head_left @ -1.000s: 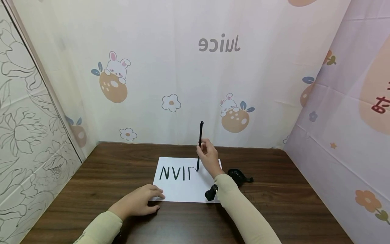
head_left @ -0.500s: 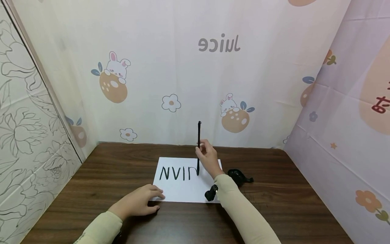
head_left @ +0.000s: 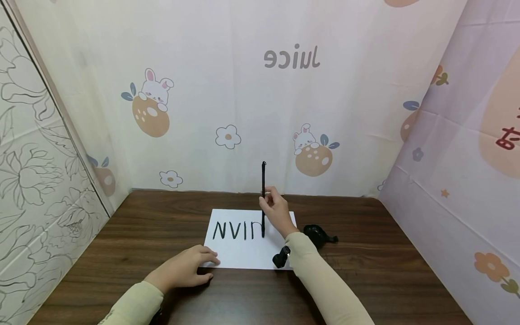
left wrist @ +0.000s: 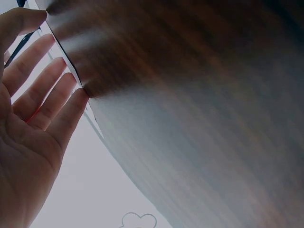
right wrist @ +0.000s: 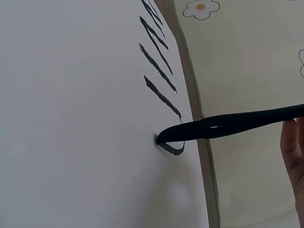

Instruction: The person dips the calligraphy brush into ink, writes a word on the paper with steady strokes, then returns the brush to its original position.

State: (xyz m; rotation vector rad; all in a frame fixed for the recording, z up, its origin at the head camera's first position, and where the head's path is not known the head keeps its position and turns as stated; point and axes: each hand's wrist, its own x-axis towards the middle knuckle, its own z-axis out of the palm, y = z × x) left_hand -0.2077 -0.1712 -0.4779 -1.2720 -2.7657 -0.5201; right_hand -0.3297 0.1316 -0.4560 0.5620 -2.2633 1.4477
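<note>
indoors, paper (head_left: 243,253) on brown table (head_left: 365,280), printed cloth (head_left: 260,99)

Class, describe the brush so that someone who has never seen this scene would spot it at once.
On the brown table lies a white sheet with dark lettering. Over it, the right hand holds a slim black brush nearly upright, tip at the lettering's right end. Unlike the rounded black object right of the sheet, it is long and thin.

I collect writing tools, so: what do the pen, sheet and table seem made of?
Pen: probably black plastic or painted wood; one small glint suggests slight gloss. Sheet: likely matte paper, white and thin-edged. Table: wood or laminate; streaky brown grain, soft sheen.
</note>
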